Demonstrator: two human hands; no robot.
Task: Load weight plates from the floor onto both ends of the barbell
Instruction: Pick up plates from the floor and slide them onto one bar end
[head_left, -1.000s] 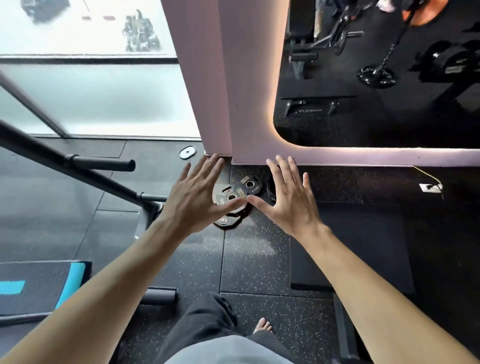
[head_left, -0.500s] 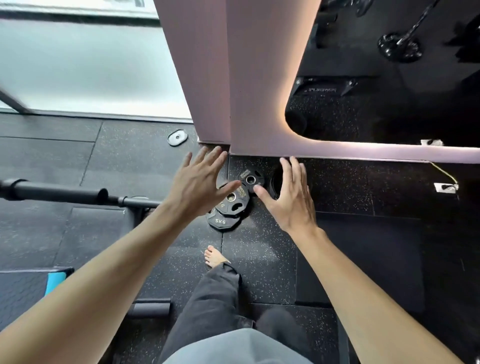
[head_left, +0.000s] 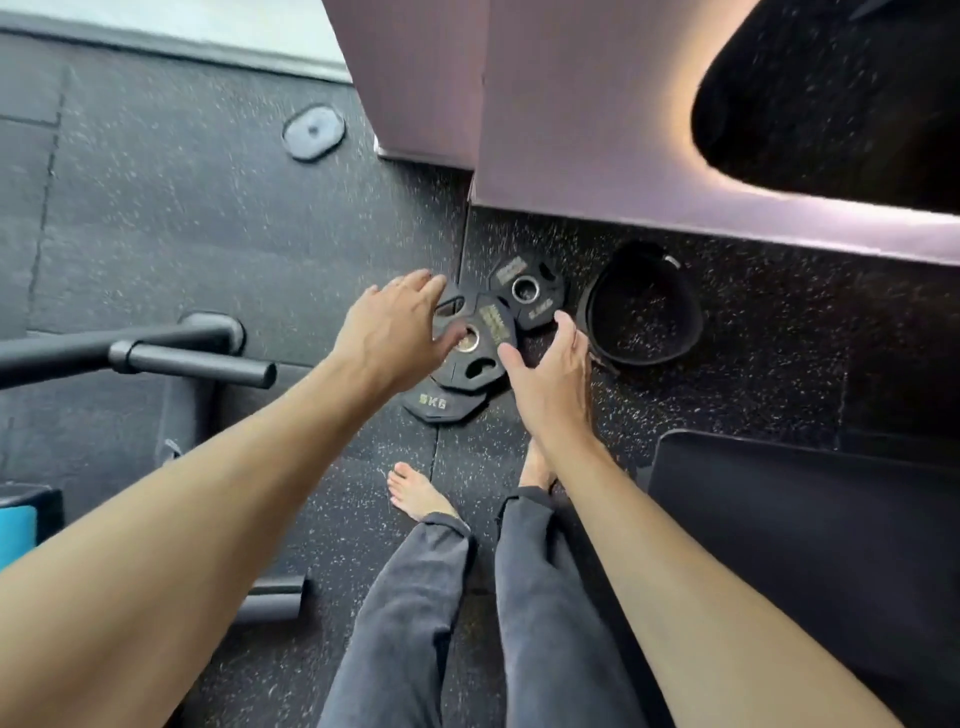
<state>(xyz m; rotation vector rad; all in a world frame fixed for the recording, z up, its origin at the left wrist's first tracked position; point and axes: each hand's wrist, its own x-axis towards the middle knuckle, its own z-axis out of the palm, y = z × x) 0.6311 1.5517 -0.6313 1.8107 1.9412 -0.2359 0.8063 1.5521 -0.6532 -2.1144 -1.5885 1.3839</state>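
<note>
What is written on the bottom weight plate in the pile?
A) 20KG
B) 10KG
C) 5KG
C: the bottom plate, sticking out from under the pile near the person's feet, shows "5KG" in pale letters.

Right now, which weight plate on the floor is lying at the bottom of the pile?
The plate marked 5KG, nearest the feet; the others overlap on top of it.

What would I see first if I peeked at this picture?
Two bare hands, the left hand and the right hand, reaching down to a pile of black plates on the speckled floor by a pink wall. Beside the pile, to the right, lies a coiled black belt. A dark bar pokes in from the left.
</note>
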